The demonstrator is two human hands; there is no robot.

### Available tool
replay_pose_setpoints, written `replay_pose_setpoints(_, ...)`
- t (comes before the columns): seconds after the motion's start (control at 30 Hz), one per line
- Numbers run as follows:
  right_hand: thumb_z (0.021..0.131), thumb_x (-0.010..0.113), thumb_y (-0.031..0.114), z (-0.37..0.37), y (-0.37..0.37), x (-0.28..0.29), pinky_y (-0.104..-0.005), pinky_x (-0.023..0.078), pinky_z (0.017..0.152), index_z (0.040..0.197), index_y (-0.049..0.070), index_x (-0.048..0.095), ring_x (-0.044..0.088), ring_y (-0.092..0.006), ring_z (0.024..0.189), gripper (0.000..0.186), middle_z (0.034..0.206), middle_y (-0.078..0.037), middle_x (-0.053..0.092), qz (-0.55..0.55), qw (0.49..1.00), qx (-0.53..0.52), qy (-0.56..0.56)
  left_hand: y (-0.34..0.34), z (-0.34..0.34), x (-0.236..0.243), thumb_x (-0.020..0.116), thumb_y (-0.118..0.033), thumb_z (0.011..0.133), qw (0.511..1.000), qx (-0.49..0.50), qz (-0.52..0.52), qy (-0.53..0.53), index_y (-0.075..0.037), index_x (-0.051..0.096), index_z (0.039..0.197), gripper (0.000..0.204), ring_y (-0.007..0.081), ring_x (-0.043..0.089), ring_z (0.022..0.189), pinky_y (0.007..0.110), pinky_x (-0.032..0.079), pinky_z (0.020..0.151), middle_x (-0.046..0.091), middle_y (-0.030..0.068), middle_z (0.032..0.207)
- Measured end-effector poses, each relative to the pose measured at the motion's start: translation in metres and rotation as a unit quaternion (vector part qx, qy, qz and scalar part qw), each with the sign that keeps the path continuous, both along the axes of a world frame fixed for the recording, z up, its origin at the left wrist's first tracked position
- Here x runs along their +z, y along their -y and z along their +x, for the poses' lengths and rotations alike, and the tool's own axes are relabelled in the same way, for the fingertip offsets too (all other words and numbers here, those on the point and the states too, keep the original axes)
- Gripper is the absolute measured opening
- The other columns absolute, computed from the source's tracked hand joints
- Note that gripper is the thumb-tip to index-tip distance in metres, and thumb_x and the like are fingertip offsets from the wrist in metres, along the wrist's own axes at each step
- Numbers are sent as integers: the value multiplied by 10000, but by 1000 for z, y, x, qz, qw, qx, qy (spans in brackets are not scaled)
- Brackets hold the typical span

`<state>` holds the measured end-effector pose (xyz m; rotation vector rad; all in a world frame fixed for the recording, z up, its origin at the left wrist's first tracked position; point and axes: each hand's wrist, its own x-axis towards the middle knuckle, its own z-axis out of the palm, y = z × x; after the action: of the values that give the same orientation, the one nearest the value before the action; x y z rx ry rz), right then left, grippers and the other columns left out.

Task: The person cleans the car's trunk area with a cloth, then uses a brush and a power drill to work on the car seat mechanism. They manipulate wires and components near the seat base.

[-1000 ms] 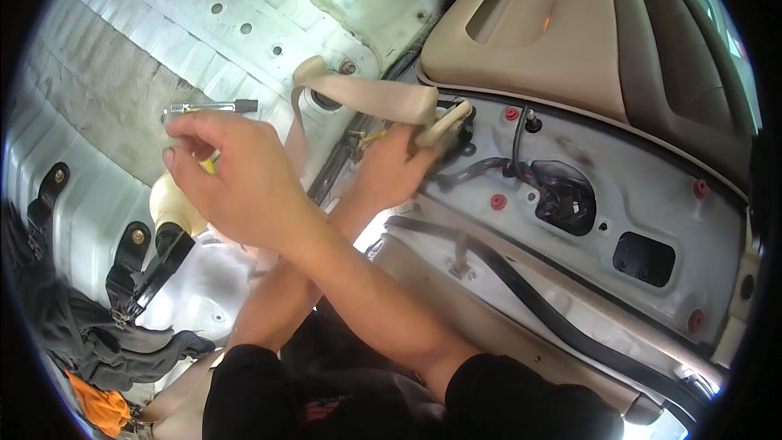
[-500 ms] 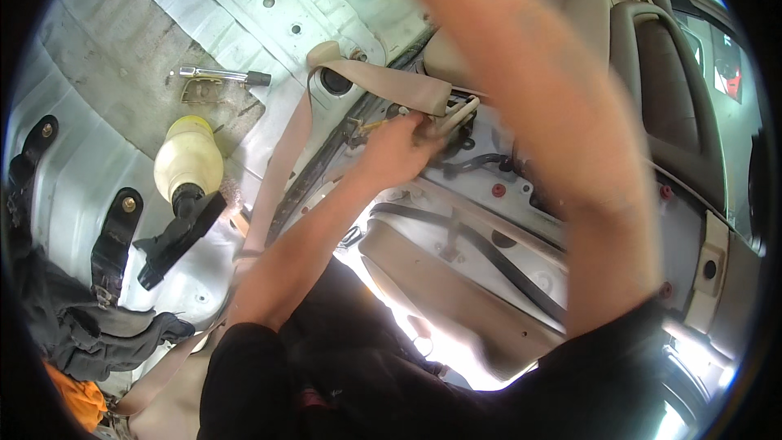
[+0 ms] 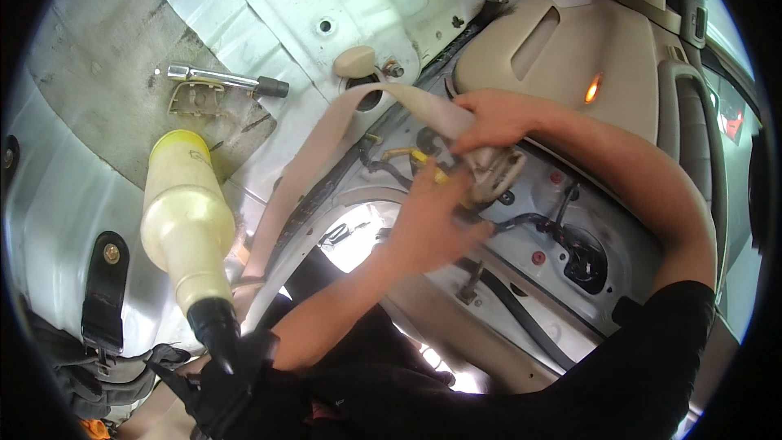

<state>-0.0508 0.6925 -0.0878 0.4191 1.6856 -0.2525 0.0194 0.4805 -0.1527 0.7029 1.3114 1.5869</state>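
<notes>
A beige seat belt (image 3: 326, 126) arches across the car body's metal sill. My right hand (image 3: 497, 118) is closed round its upper end, with fingers over the strap. Just below that hand is a beige plastic-looking piece (image 3: 498, 175) with a loop shape, partly blurred. My left hand (image 3: 432, 216) is below and left of it, smeared by motion, its thumb and fingers apart. Its fingertips are beside a yellow connector (image 3: 432, 165) on the wiring. Whether they touch the connector or the beige piece, I cannot tell.
At left stand a pale spray bottle (image 3: 187, 220) with a black head and, above it, a ratchet wrench (image 3: 228, 80) beside a small bracket (image 3: 195, 99). A beige door-side panel (image 3: 562, 49) lies at upper right. Black gloves (image 3: 90, 383) are at lower left.
My right arm has come down from the top of the view, and its hand now grips the belt. My left hand has moved off the belt to lower right. The view has shifted.
</notes>
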Motion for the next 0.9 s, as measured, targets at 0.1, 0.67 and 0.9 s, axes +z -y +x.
replay_pose_setpoints(0.1,744,776,471,3,-13,-7,-389,497,916,1265,-19,573,648,-339,1054,744,1129,-227,669,25,1000,-15,-2,-1,4,6,747,-430,767,1000,-9,-12,-28,43,417,1416,868,542,257,1393,541,257,1145,431,277,1445)
replay_pose_setpoints(0.67,829,655,275,16,-28,-41,-408,507,763,996,6,710,686,-295,826,321,860,-190,711,61,997,21,30,-14,3,25,763,-407,712,996,78,38,24,170,400,1294,896,509,417,1262,526,294,1113,459,371,1290)
replay_pose_setpoints(0.9,848,657,298,31,-34,-47,-419,490,852,1094,-8,656,683,-339,900,392,895,-223,698,123,966,-65,-217,-15,4,29,749,-413,745,997,63,21,24,173,360,1345,925,516,402,1299,522,279,1136,417,399,1356)
